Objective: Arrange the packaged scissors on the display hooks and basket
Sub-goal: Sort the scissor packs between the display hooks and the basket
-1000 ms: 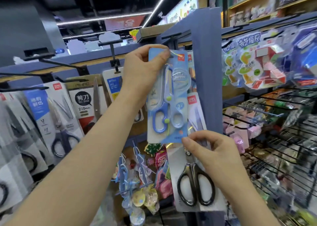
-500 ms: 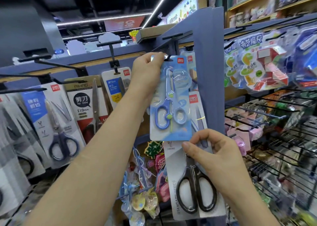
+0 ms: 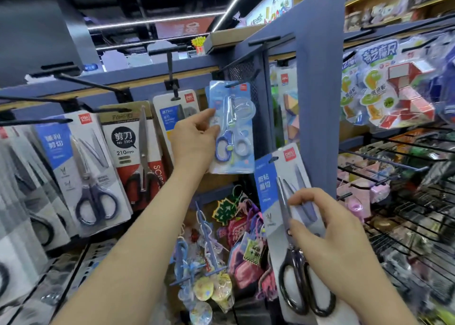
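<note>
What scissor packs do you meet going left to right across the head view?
Navy-handled scissors on a white-and-blue card → long steel scissors on a 210mm-labelled card → small blue scissors in a light-blue pack → black-handled scissors on a white card.

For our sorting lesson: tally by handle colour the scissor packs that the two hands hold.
Blue-handled pack, in the left hand: 1
Black-handled pack, in the right hand: 1
Total: 2

Illumination is bright and even, supplied by long white ceiling light strips [image 3: 157, 21]. Wide-angle distortion bends frame edges. The grey scissor packs [image 3: 17, 201] at the left edge appear blurred.
</note>
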Demonstrator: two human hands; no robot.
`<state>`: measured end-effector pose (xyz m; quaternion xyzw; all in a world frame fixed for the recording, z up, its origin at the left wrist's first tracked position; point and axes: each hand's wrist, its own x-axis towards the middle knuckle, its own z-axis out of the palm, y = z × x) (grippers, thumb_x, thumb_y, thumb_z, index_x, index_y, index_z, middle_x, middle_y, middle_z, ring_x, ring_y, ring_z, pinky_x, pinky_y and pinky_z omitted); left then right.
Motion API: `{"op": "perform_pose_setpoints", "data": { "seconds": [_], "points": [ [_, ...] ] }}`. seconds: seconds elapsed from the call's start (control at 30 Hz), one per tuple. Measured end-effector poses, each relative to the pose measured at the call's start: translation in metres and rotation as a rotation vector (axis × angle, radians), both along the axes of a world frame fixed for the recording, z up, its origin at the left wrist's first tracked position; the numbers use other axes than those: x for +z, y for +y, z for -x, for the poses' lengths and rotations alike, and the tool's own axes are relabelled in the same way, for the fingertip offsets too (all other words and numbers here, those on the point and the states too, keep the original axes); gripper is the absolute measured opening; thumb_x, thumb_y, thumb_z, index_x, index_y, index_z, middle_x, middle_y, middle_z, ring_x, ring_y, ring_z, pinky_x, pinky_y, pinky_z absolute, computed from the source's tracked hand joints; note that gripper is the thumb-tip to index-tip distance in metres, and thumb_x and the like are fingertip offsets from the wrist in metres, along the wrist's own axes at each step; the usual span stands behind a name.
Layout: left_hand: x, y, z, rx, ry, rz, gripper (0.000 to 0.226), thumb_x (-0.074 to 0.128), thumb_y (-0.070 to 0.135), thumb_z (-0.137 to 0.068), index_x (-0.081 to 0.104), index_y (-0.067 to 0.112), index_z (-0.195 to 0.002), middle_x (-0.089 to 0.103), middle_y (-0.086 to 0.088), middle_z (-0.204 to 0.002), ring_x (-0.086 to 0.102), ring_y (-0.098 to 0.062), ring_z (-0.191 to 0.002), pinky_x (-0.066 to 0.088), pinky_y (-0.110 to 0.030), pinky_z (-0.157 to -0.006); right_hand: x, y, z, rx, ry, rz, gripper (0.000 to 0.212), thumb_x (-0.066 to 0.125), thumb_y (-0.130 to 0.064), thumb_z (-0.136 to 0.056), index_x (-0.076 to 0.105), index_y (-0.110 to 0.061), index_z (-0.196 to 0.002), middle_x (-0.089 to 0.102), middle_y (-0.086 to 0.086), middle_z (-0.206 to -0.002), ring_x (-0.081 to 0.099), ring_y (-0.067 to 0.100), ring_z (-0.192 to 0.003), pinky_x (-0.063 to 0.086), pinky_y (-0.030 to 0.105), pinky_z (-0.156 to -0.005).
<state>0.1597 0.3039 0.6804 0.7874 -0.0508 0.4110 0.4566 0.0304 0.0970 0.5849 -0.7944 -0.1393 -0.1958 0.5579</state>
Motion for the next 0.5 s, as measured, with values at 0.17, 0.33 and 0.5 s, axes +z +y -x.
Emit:
{"op": "perform_pose_setpoints", "data": {
  "seconds": [0.17,0.33,0.5],
  "points": [
    [-0.009,0.001,-0.029,0.16,0.03,-0.15,0.039,0.066,0.014,-0.091,0.065,0.023,-0.129,0.073,-0.007,-0.107,0.066,-0.022,-0.097,0.045,-0.025,-0.08,-0.008,-0.001,0.002,-0.002,-0.042,0.001,0.039,0.065,-0.008,-0.089,0.054,-0.044,-0.099,0.06,-0.031,-0.095,0.056,0.019,-0.074,0.039,0.011,-0.054],
    [-0.016,-0.002,-0.034,0.188,0.197,-0.299,0.047,0.061,0.016,-0.092,0.055,0.03,-0.136,0.068,-0.001,-0.12,0.062,-0.02,-0.108,0.045,-0.022,-0.085,-0.019,0.0,-0.005,0.111,-0.023,-0.194,0.069,0.066,-0.005,-0.09,0.043,-0.061,-0.123,0.066,-0.018,-0.116,0.066,0.011,-0.091,0.054,0.031,-0.083],
    [-0.023,-0.019,0.034,-0.246,0.295,0.319,0.017,0.052,0.024,-0.101,0.068,0.017,-0.101,0.07,-0.006,-0.095,0.065,-0.016,-0.072,0.055,-0.025,-0.056,-0.031,0.001,-0.012,0.244,0.044,-0.336,0.066,0.055,0.004,-0.095,0.047,-0.056,-0.123,0.075,-0.006,-0.107,0.07,0.012,-0.095,0.056,0.03,-0.085]
  ]
}}
